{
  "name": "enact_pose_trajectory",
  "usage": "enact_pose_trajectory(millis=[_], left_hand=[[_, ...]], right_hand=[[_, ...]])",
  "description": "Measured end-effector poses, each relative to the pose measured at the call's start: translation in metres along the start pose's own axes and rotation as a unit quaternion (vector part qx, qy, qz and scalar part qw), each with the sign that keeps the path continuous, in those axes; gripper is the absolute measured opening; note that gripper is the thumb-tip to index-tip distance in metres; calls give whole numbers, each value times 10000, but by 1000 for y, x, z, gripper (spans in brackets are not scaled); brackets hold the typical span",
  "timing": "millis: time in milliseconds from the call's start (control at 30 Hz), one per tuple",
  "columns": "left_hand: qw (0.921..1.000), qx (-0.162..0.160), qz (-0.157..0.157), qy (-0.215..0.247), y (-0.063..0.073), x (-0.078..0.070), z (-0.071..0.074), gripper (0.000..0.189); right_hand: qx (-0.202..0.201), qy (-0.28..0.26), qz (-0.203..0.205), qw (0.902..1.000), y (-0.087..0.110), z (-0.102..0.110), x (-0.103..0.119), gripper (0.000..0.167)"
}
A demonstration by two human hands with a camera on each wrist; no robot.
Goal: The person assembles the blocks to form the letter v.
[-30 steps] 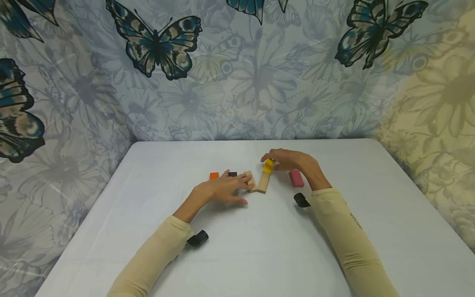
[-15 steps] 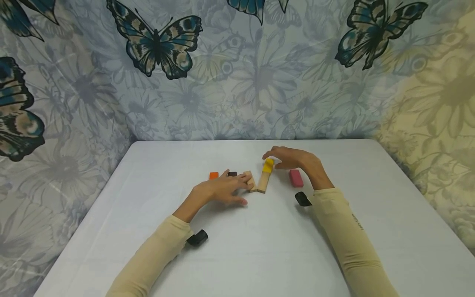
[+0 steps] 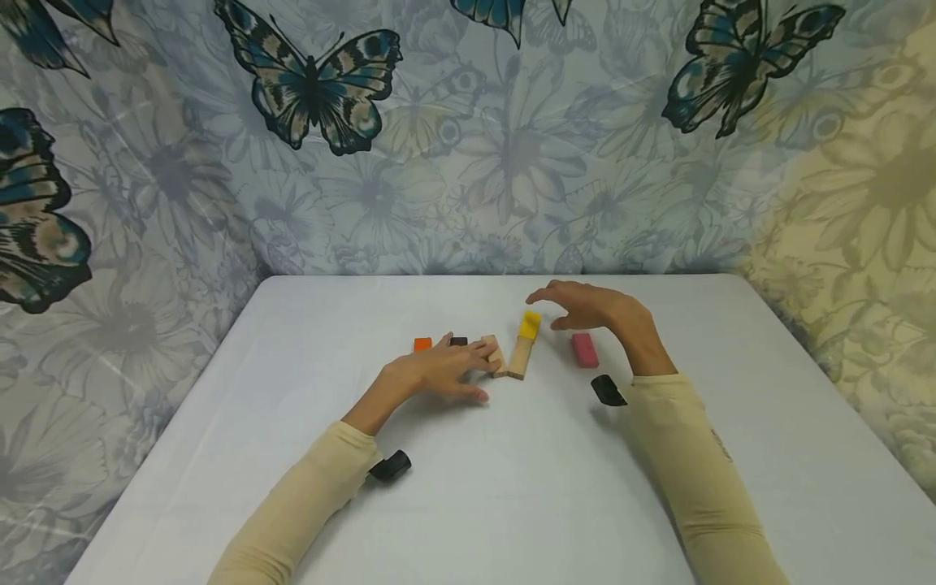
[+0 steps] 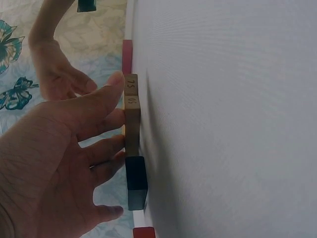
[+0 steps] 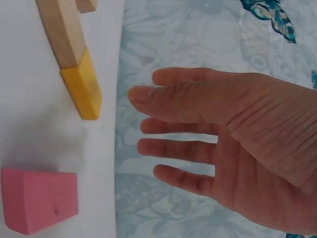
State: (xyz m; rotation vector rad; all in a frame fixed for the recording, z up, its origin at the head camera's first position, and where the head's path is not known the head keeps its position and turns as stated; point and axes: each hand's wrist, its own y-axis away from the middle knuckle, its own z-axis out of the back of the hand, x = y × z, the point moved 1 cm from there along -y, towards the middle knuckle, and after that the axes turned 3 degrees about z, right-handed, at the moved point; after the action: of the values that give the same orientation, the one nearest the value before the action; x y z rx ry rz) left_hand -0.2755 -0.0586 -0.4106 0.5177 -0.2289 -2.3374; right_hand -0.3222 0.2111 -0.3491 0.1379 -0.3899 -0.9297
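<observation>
My left hand point(image 3: 439, 370) lies low over the table's middle, fingers spread and reaching over a plain wooden block point(image 4: 132, 106) with a number on its end. In the left wrist view the thumb is close to the numbered ends. Just right of it lies a second wooden block point(image 3: 520, 361), and a yellow block point(image 3: 530, 325) sits end to end at its far end. My right hand point(image 3: 591, 306) hovers beyond and right of the yellow block, apart from it, with fingers extended and nothing in them. Near the left fingers is a black block point(image 4: 136, 173).
A pink block point(image 3: 585, 351) lies on the white table point(image 3: 526, 487) below the right hand. An orange block point(image 3: 422, 344) sits behind the left hand. Each sleeve carries a small black device near the wrist. Butterfly-patterned cloth point(image 3: 512, 162) hangs behind the table.
The right hand has let go of the yellow block and moved back and to the right, its fingers opening. The yellow block stays against the wooden block. The left hand has hardly moved.
</observation>
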Motion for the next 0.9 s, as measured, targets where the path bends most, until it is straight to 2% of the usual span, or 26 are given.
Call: enact_pose_trajectory(millis=[167,467,733,900], left_hand=[[10000,-49,-29,-11,-1,-2,1,68],[10000,-31,48,45,3,-2,-1,69],[9998,-163,4,126,6,-4,-3,67],[9998,-210,-62,26,6,-7,-1,66]], right_hand=[[-24,163,0,9999,13,4,4,61],[270,505,-216,9981,39,-1,0,58],[352,731,-51,9967,58,-14,-6,59],[152,683,88,9975,68,-24,-13,58]])
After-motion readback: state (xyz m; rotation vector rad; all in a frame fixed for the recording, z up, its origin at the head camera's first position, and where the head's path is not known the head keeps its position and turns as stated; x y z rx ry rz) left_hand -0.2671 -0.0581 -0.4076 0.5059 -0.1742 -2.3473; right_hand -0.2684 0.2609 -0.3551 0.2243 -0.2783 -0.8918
